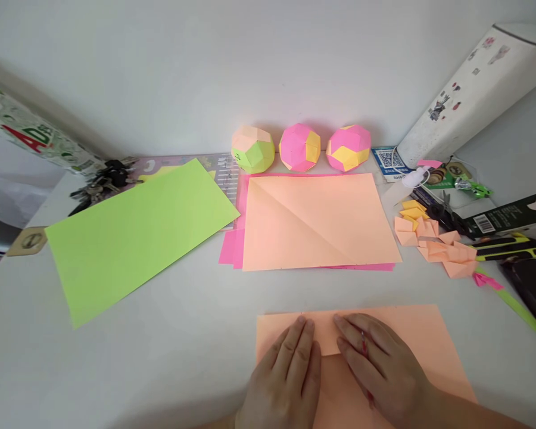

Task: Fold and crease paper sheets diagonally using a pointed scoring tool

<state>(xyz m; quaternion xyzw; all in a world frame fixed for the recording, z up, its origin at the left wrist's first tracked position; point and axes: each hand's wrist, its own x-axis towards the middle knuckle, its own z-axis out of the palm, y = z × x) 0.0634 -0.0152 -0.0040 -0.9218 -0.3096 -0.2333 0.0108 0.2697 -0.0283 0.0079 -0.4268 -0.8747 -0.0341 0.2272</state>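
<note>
A peach paper sheet lies at the near edge of the desk, its far edge folded over into a strip. My left hand lies on this strip with fingers stretched flat. To its right, my right hand presses on the strip with its fingertips, and a thin red pen is tucked between its fingers, mostly hidden. Between the hands, the strip's lower edge shows. Beyond them another peach sheet with a diagonal crease rests on pink sheets.
A green sheet lies to the left, near some keys. Several folded peach pieces, a yellow-black cutter and a glue bottle are at the right. Three paper balls stand along the wall.
</note>
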